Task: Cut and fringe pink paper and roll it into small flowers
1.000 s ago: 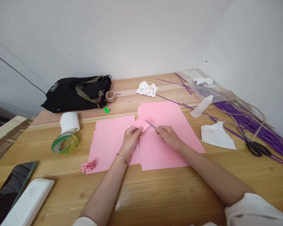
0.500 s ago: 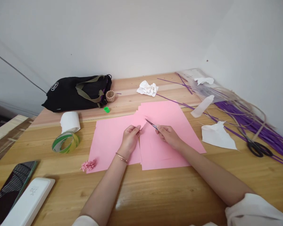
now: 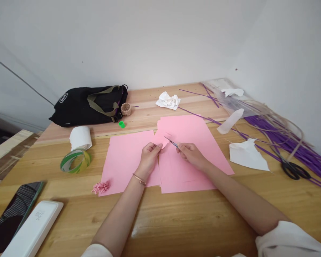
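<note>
Your left hand (image 3: 149, 157) is closed in a pinch on the small pink piece (image 3: 161, 140), with the thumb on its upper face at the near edge. The piece extends from this grip toward the far side and slightly right, above the adjoining edges of the left pink sheet (image 3: 127, 153) and the right pink sheets (image 3: 187, 132).

Your right hand (image 3: 190, 155) grasps the small scissors (image 3: 172, 143) at the handle end. The blades project from the fingertips to the left and far side; their tips lie at the right part of the small pink piece. Whether the blades touch it cannot be determined.

A pink flower (image 3: 101, 187) rests at the near left corner of the left pink sheet. Left of that sheet, the tape roll (image 3: 84, 163) lies just near of the white roll (image 3: 80, 138). At the far left, the woven basket (image 3: 126, 109) is beside the black bag (image 3: 82, 107), with the green cap (image 3: 121, 124) on their near side. On the right, the black-handled scissors (image 3: 294, 170) lie beside the purple strips (image 3: 291, 142).
</note>
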Action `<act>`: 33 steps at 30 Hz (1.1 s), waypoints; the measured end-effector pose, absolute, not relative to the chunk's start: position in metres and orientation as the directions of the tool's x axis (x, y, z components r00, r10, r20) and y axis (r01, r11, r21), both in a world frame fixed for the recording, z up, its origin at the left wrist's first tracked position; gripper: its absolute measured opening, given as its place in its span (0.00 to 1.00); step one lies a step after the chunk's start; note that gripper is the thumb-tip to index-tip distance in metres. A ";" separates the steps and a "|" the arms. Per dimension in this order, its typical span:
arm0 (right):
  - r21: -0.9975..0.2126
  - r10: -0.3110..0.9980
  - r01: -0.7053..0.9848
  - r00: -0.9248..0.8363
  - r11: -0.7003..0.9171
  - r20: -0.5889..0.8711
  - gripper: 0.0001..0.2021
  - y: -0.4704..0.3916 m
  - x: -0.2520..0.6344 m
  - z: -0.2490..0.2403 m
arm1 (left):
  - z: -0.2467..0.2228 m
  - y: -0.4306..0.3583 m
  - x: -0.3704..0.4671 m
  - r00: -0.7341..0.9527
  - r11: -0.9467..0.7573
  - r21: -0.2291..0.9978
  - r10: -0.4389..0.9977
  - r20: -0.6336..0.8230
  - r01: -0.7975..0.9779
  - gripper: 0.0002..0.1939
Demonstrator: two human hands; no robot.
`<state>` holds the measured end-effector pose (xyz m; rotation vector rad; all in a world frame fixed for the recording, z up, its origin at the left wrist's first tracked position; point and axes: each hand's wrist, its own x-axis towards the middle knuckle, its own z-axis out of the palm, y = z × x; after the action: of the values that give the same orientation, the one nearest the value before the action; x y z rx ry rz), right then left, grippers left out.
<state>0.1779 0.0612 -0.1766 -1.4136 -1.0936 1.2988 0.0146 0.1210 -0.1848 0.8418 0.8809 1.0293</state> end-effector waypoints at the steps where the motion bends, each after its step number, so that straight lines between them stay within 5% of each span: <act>1: -0.978 0.977 0.038 0.063 -0.204 -0.202 0.24 0.061 0.178 -0.176 | -0.185 0.121 0.015 0.258 0.281 0.899 0.946 -0.199 -0.337 0.14; 33: -0.977 0.978 0.088 0.096 -0.193 -0.185 0.22 0.060 0.176 -0.172 | -0.190 0.120 0.013 0.294 0.270 0.913 0.939 -0.180 -0.304 0.13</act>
<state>0.1755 0.0599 -0.1720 -1.4617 -1.1177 1.2332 0.0129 0.1202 -0.1900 0.9057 0.8724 0.9989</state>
